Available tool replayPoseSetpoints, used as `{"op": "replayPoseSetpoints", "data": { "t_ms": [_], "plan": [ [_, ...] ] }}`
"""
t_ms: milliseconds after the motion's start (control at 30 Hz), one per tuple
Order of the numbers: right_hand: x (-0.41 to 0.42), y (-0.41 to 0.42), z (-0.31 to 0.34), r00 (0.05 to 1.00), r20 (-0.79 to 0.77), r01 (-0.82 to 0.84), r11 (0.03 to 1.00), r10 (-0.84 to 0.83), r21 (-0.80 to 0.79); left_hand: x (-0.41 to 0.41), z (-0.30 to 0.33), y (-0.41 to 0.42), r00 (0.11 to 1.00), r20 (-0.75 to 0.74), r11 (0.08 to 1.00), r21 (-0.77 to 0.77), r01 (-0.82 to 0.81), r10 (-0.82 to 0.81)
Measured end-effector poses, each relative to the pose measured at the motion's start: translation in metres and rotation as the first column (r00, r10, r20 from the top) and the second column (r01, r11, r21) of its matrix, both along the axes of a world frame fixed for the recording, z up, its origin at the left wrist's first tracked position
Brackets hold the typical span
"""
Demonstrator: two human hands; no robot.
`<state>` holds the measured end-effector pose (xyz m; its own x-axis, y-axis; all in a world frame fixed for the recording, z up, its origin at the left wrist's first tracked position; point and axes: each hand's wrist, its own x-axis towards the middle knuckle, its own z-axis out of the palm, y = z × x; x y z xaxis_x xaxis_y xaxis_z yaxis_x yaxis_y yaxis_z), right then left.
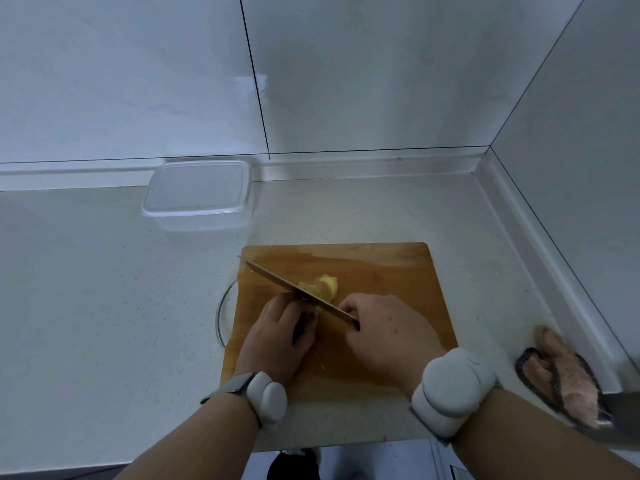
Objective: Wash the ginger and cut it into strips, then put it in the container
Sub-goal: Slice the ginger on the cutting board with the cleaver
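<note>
A yellow piece of ginger (323,287) lies near the middle of the wooden cutting board (381,268). My right hand (384,330) grips the handle of a knife (277,277), whose blade runs up and left across the ginger. Just left of the blade, my left hand (277,336) has its fingers curled down onto the near end of the ginger. The clear plastic container (197,195) stands with its lid on beyond the board, at the back left against the wall.
A glass rim (221,313) pokes out from under the board's left edge. An oven mitt (561,375) lies at the right near the wall. Tiled walls meet in a corner at the back right. The counter's front edge runs just below my wrists.
</note>
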<state>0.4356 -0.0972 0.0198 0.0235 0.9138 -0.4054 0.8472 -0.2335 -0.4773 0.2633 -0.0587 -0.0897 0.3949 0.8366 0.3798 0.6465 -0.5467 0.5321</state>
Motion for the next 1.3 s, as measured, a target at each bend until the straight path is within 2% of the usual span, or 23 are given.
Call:
{"op": "replayPoseSetpoints", "data": {
  "t_ms": [267, 1300],
  "plan": [
    [-0.004, -0.011, 0.002, 0.996, 0.094, -0.006, 1.0, 0.006, -0.003, 0.0, -0.001, -0.001, 0.999, 0.023, 1.0, 0.002, -0.024, 0.024],
    [-0.013, -0.001, 0.001, 0.987, 0.154, -0.031, 0.997, 0.042, -0.071, -0.001, -0.002, 0.001, 1.0, -0.01, 1.0, -0.026, -0.017, 0.017]
  ]
}}
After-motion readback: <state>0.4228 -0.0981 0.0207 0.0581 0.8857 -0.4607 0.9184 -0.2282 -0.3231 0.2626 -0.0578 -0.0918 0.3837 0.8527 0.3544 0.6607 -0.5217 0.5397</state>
